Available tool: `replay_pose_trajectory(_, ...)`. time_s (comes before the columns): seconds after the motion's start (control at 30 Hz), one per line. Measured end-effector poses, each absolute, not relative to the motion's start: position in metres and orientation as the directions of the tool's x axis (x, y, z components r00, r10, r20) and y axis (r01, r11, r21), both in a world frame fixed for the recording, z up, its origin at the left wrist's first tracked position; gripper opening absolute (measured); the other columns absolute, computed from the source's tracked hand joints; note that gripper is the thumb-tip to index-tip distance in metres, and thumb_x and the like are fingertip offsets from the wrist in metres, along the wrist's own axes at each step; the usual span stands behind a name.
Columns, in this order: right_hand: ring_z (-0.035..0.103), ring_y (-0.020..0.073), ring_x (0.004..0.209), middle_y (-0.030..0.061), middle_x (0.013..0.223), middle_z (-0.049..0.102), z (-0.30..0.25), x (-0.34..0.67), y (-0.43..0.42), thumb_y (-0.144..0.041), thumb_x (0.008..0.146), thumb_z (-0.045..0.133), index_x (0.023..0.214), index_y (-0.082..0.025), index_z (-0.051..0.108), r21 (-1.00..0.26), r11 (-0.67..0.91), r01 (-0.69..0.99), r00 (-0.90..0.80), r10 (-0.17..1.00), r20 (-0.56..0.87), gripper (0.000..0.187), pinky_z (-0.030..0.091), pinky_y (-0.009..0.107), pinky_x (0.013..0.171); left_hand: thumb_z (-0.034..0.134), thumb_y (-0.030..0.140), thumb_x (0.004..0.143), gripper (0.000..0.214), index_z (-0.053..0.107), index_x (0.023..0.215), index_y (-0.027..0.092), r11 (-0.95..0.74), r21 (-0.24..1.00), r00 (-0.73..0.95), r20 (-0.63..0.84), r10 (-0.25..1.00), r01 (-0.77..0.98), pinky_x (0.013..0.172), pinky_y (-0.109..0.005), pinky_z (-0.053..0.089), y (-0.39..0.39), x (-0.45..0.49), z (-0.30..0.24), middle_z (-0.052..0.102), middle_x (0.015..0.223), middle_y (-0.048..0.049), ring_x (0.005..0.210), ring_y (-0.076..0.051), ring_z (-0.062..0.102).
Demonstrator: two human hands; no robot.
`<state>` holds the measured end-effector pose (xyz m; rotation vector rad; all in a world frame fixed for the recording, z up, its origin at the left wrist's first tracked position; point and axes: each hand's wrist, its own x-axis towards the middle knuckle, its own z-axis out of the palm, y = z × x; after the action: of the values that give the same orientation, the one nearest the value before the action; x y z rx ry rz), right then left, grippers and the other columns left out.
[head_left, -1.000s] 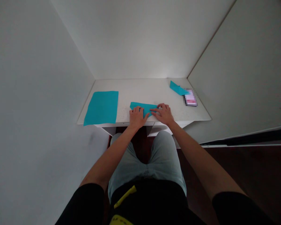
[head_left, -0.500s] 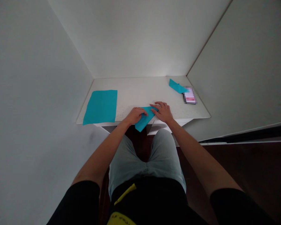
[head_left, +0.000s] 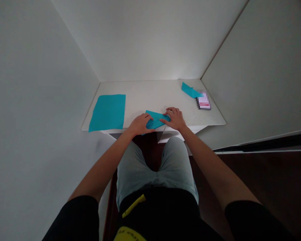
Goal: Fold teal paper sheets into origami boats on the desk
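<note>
A partly folded teal paper [head_left: 155, 119] lies at the front edge of the small white table [head_left: 155, 93]. My left hand [head_left: 138, 124] grips the paper's left end with curled fingers. My right hand [head_left: 175, 118] rests on its right end, fingers bent and pressing down. Part of the paper is hidden under both hands.
A flat teal sheet [head_left: 107, 112] lies on the table's left side. At the back right sit a folded teal piece [head_left: 190, 90] and a small blurred pink-and-white object [head_left: 204, 101]. White walls close in on the left, back and right. My knees are under the table's front edge.
The folded paper was turned: half a second ago its tip hung over the front edge, now it lies back on the table between my hands. Both hands stayed on it.
</note>
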<state>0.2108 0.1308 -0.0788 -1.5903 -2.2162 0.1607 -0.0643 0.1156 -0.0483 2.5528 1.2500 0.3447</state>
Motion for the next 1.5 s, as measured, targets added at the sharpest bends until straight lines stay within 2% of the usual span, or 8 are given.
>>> replay_pose_trajectory(0.13, 0.050, 0.0399, 0.136, 0.0137, 0.148, 0.063, -0.080, 0.214, 0.131, -0.084, 0.094, 0.060, 0.127, -0.027, 0.076, -0.333, 0.383, 0.861, -0.313, 0.917, 0.246, 0.068, 0.043, 0.057, 0.112, 0.065, 0.041, 0.101, 0.029, 0.073, 0.123, 0.024, -0.518, 0.465, 0.576, 0.021, 0.817, 0.718, 0.111, -0.039, 0.052, 0.126, -0.073, -0.042, 0.075, 0.131, -0.0086, 0.122, -0.026, 0.069)
replay_pose_trajectory(0.23, 0.051, 0.0396, 0.135, 0.0128, 0.148, 0.063, -0.081, 0.216, 0.133, -0.081, 0.096, 0.060, 0.128, -0.028, 0.076, -0.330, 0.388, 0.861, -0.323, 0.917, 0.233, 0.064, 0.043, 0.057, 0.111, 0.060, 0.032, 0.102, 0.026, 0.074, 0.123, 0.025, -0.480, 0.476, 0.546, -0.001, 0.838, 0.737, 0.111, -0.041, 0.053, 0.134, -0.074, -0.040, 0.077, 0.127, -0.0073, 0.121, -0.026, 0.071)
replay_pose_trajectory(0.43, 0.056, 0.0377, 0.126, 0.0135, 0.141, 0.066, -0.083, 0.214, 0.139, -0.058, 0.107, 0.052, 0.126, -0.027, 0.075, -0.311, 0.316, 0.896, -0.258, 0.943, 0.212, 0.043, 0.046, 0.054, 0.106, 0.062, 0.016, 0.098, 0.040, 0.068, 0.136, 0.024, -0.480, 0.365, 0.493, 0.064, 0.868, 0.798, 0.104, -0.038, 0.057, 0.132, -0.063, -0.042, 0.069, 0.141, -0.0104, 0.121, -0.026, 0.072)
replay_pose_trajectory(0.57, 0.056, 0.0382, 0.127, 0.0151, 0.141, 0.065, -0.081, 0.212, 0.137, -0.055, 0.106, 0.053, 0.136, -0.025, 0.071, -0.308, 0.296, 0.904, -0.243, 0.949, 0.200, 0.046, 0.045, 0.054, 0.108, 0.052, 0.011, 0.103, 0.040, 0.071, 0.135, 0.025, -0.545, 0.228, 0.520, 0.165, 0.838, 0.807, 0.119, -0.049, 0.047, 0.112, -0.044, -0.048, 0.069, 0.145, -0.0130, 0.136, -0.030, 0.065)
replay_pose_trajectory(0.77, 0.055, 0.0364, 0.129, 0.0139, 0.152, 0.058, -0.077, 0.214, 0.132, -0.053, 0.108, 0.050, 0.167, -0.030, 0.048, -0.287, 0.342, 0.895, -0.274, 0.928, 0.250, 0.063, 0.045, 0.051, 0.110, 0.052, 0.035, 0.109, 0.050, 0.059, 0.156, 0.019, -0.580, 0.255, 0.546, 0.197, 0.815, 0.774, 0.132, -0.053, 0.034, 0.077, -0.017, -0.068, 0.057, 0.165, -0.0158, 0.160, -0.032, 0.045)
replay_pose_trajectory(0.97, 0.050, 0.0341, 0.138, 0.0012, 0.159, 0.060, -0.077, 0.214, 0.130, -0.049, 0.111, 0.051, 0.139, -0.044, 0.076, -0.254, 0.428, 0.867, -0.386, 0.901, 0.198, 0.038, 0.042, 0.052, 0.113, 0.052, 0.048, 0.109, 0.064, 0.049, 0.164, 0.015, -0.572, 0.292, 0.540, 0.187, 0.820, 0.767, 0.138, -0.049, 0.025, 0.080, -0.018, -0.081, 0.049, 0.171, -0.0157, 0.165, -0.031, 0.036)
replay_pose_trajectory(1.2, 0.047, 0.0368, 0.144, -0.0013, 0.170, 0.051, -0.077, 0.211, 0.129, -0.054, 0.111, 0.048, 0.140, -0.040, 0.076, -0.256, 0.401, 0.879, -0.356, 0.912, 0.207, 0.042, 0.043, 0.058, 0.116, 0.054, 0.054, 0.107, 0.081, 0.033, 0.172, 0.011, -0.476, 0.232, 0.459, 0.125, 0.880, 0.848, 0.139, -0.052, 0.020, 0.081, -0.064, -0.085, 0.027, 0.181, -0.0183, 0.170, -0.034, 0.024)
replay_pose_trajectory(1.5, 0.049, 0.0389, 0.145, 0.0049, 0.171, 0.052, -0.083, 0.210, 0.131, -0.060, 0.111, 0.045, 0.157, -0.027, 0.063, -0.207, 0.415, 0.886, -0.374, 0.903, 0.212, 0.059, 0.042, 0.057, 0.115, 0.048, 0.046, 0.110, 0.073, 0.035, 0.171, 0.009, -0.435, 0.207, 0.413, 0.140, 0.900, 0.876, 0.139, -0.050, 0.021, 0.080, -0.087, -0.089, 0.028, 0.180, -0.0192, 0.170, -0.031, 0.025)
